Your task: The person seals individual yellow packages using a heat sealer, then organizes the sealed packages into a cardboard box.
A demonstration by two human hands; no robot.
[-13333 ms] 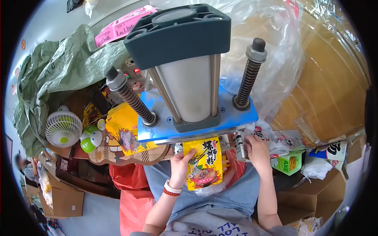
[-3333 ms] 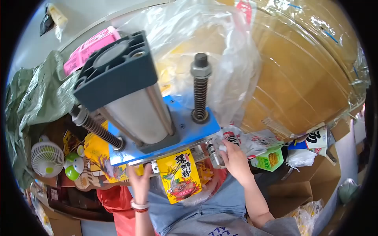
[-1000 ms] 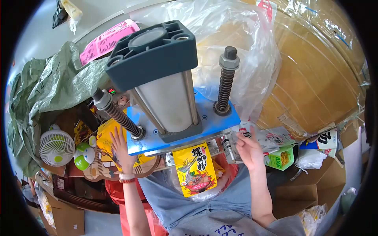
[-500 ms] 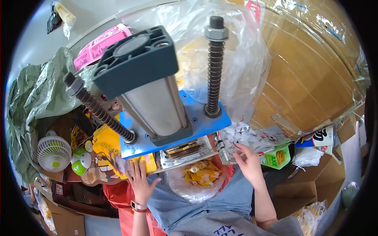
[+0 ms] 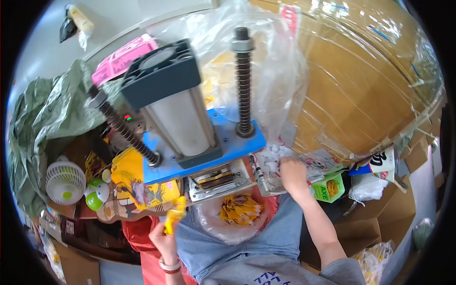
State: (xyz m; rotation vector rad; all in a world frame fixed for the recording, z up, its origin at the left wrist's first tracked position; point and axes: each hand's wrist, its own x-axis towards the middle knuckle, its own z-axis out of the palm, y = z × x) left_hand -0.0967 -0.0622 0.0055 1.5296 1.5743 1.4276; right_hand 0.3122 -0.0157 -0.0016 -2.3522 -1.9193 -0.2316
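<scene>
My left hand (image 5: 163, 237) is closed on a yellow packet (image 5: 175, 214) left of my lap. To the right of the press, my right hand (image 5: 292, 173) reaches into a pile of small white pieces (image 5: 271, 156); its fingertips are hidden. The press has a blue plate (image 5: 204, 147), a grey cylinder (image 5: 183, 121) and a metal die (image 5: 216, 180) beneath. Yellow packet sheets (image 5: 130, 171) lie left of the die. A plastic-lined bin (image 5: 209, 223) between my legs holds several yellow pieces (image 5: 241, 209).
A white fan (image 5: 65, 183) and a green toy (image 5: 96, 192) stand on the left. At the right are a large wrapped carton (image 5: 361, 90), a green AXE pack (image 5: 328, 189) and an open cardboard box (image 5: 356, 232). Clear plastic (image 5: 280, 61) hangs behind the press.
My left hand has moved down off the sheets and now holds a yellow packet. My right hand has moved up into the white pieces. The view has shifted slightly.
</scene>
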